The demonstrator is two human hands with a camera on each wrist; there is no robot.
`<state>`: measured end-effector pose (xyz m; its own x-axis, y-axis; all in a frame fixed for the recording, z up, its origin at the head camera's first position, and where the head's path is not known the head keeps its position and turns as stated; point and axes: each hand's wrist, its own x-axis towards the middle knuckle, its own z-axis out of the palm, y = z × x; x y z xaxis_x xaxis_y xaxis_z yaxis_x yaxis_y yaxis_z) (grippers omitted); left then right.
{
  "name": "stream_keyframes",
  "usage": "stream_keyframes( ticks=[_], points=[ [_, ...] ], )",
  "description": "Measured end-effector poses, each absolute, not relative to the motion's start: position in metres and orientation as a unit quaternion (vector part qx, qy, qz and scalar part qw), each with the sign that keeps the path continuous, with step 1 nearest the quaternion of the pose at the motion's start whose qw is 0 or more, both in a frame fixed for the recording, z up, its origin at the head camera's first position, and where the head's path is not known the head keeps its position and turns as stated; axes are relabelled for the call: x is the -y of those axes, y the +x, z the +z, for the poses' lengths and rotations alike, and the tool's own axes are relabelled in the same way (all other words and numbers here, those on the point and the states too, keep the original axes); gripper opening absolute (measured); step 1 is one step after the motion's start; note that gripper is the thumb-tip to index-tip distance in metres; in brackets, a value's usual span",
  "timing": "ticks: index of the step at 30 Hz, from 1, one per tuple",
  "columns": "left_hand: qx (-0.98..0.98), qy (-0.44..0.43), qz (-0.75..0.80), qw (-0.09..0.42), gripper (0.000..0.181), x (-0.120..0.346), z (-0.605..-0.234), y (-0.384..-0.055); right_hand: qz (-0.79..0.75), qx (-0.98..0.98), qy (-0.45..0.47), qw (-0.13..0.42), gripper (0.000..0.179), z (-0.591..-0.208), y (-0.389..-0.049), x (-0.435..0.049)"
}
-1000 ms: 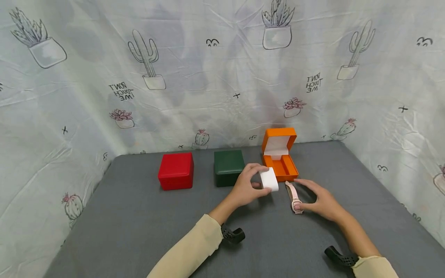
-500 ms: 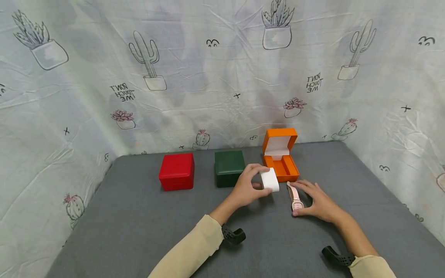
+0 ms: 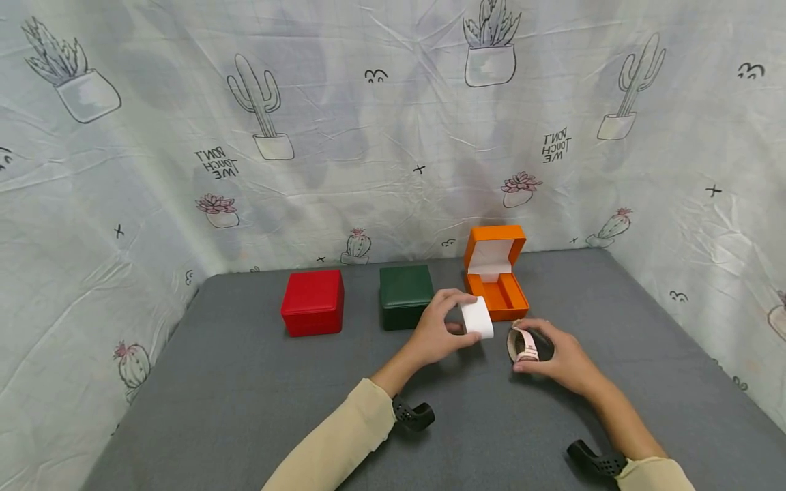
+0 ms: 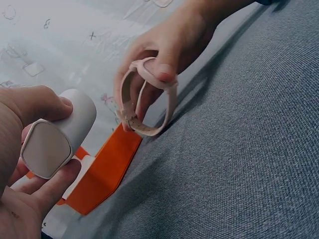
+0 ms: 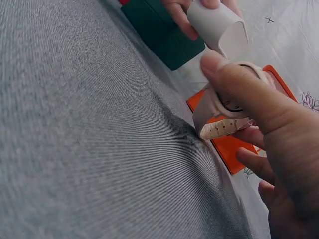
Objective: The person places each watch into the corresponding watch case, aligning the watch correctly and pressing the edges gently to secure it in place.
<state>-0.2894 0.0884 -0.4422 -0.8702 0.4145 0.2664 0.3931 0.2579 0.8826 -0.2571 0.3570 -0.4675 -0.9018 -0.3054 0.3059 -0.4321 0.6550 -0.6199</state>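
Observation:
My left hand [image 3: 434, 329] pinches a white watch cushion [image 3: 477, 318] between thumb and fingers, in front of the orange box. To its right, my right hand [image 3: 566, 358] holds a pink wristwatch [image 3: 522, 345] with thumb and fingertips. The watch [image 4: 149, 99] stands on edge close over the table in the left wrist view, its strap joined in a loop. In the right wrist view, the thumb lies across the watch case [image 5: 234, 102]. The cushion [image 4: 75, 119] is a rounded block with a beige end face, apart from the watch.
An orange box [image 3: 496, 294] stands with its lid up behind the hands, showing a divided inside. Left of it are a lidded dark green box [image 3: 405, 293] and a lidded red box [image 3: 312, 303]. A patterned white curtain [image 3: 393, 136] hangs behind the grey table [image 3: 233, 409].
The watch lay on the table under my right fingers; now it is lifted and turned on edge in that hand. The left hand keeps the cushion in the same place.

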Motion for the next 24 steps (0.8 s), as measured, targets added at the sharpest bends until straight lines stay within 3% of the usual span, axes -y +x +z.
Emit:
stream_keyframes(
  ticks=[6,15,24],
  points=[
    [-0.792,0.253,0.556,0.017,0.054,-0.089,-0.441,-0.287,0.432,0.875,0.208,0.074,0.06,-0.467,-0.258,-0.357],
    [-0.778,0.272,0.566,0.029,0.055,-0.092,-0.438,-0.284,0.558,0.799,0.224,0.009,0.07,-0.457,-0.26,-0.347],
    [-0.771,0.288,0.567,0.011,0.055,-0.092,-0.439,-0.283,0.568,0.794,0.216,-0.012,0.045,-0.447,-0.266,-0.328]
  ],
)
